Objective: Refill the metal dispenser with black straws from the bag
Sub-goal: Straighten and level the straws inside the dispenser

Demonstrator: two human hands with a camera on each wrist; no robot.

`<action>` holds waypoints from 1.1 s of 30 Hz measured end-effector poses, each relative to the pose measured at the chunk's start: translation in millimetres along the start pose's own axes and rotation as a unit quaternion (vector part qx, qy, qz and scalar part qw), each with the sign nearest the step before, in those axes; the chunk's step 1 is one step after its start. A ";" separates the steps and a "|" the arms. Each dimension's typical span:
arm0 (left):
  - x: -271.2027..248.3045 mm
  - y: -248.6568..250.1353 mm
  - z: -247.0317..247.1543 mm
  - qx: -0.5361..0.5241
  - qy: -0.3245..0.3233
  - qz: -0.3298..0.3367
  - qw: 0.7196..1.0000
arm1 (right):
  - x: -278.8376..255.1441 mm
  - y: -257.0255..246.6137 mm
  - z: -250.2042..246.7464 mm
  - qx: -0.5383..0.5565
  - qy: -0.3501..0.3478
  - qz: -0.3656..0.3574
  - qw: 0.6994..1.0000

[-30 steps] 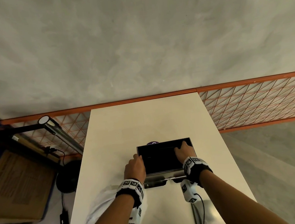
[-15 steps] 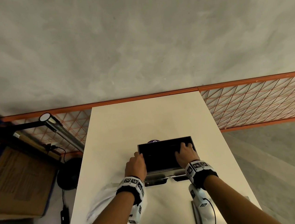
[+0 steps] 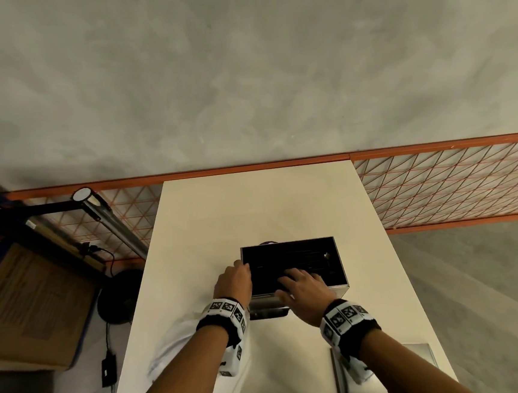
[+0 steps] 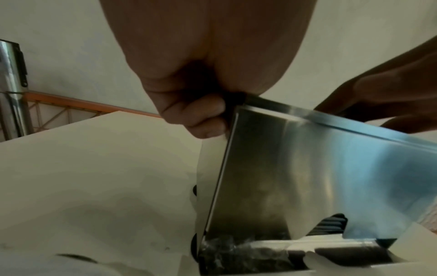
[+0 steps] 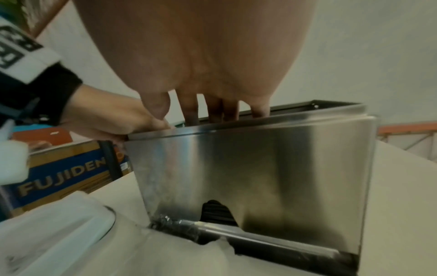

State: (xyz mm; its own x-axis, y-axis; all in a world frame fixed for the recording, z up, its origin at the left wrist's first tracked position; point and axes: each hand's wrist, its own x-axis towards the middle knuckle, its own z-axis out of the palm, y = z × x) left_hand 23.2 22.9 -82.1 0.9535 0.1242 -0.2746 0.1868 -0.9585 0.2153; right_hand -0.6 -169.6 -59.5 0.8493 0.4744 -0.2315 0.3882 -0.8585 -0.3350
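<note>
So the right hand has slid from the far right corner of the dispenser over toward the middle, and its fingers now reach straight down into the open top, spread and relaxed, not gripping anything I can see. My guess is it's patting the straws flat, since the box looks dark with them nearly to the rim, which would put the refill close to done. The left hand hasn't budged: fingers curled at the left top corner, thumb over the rim, steadying the box. The dispenser sits mid-bench, with straws showing in the front slot too. The bag lies crumpled under the left forearm; can't tell if any straws are left in it. A metal lid-looking sheet lies at the near right, partly under the right arm. Nothing really blocks the opening except the hand itself.
</note>
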 end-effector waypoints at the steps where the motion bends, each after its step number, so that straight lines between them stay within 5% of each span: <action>1: -0.3 -1.4 -0.4 -0.007 -0.002 -0.002 1.000 | -1.4 6.8 -1.1 0.023 0.043 0.002 0.999; 4: -3.4 -5.1 -2.6 -0.004 -0.018 0.005 1.000 | -2.9 41.0 -5.0 0.063 0.227 0.026 0.971; 6: -8.1 -7.7 -3.7 0.013 -0.030 0.014 0.999 | -4.4 62.9 -13.9 0.073 0.273 0.113 0.953; 9: -14.4 -7.7 -5.6 0.038 -0.039 0.024 0.998 | 2.1 80.7 -22.4 0.169 0.183 0.261 0.932; 12: -16.5 -5.7 -9.6 0.056 -0.047 0.023 0.997 | 13.3 82.3 -23.3 0.224 0.054 0.331 0.915; 33: -13.8 -10.5 -10.6 0.058 -0.058 -0.019 0.996 | 19.0 73.4 -17.3 0.175 0.032 0.282 0.943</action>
State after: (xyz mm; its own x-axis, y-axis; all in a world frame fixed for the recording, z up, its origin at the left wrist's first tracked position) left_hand 10.6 34.0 -70.6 0.9111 0.1368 -0.3889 0.1869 -0.9779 0.0939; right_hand 50.2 -227.0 -72.7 0.9093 -0.0613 -0.4116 -0.2649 -0.8481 -0.4588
